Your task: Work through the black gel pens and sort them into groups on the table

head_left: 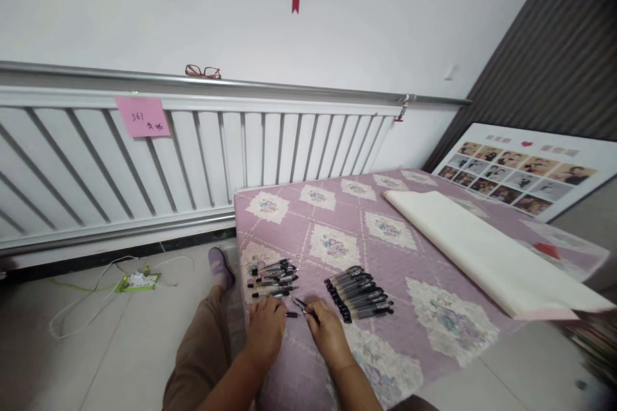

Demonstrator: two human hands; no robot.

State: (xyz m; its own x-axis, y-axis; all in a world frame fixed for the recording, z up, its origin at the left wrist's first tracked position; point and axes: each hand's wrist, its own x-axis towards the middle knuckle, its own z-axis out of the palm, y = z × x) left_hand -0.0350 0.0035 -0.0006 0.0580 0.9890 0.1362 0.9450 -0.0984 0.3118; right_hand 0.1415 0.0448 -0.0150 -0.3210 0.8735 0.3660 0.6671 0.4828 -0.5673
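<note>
My left hand (267,329) rests at the near left of the bed, fingers curled over a dark pen whose black end (292,314) sticks out to the right. Opposite it, my right hand (328,332) pinches a slim black and silver pen part (300,304) between thumb and fingers; whether it is a whole pen or a cap cannot be made out. Just beyond my left hand lies a loose group of clear and black pens (272,281). To the right of my right hand, more pens (359,294) lie side by side in a neat slanting row.
A purple patterned cover (299,231) is spread under the pens. A cream folded sheet (482,250) and a photo board (515,170) are at the right. Behind is a white radiator (284,144) with eyeglasses (202,72) on its pipe. A power strip (138,281) lies on the floor.
</note>
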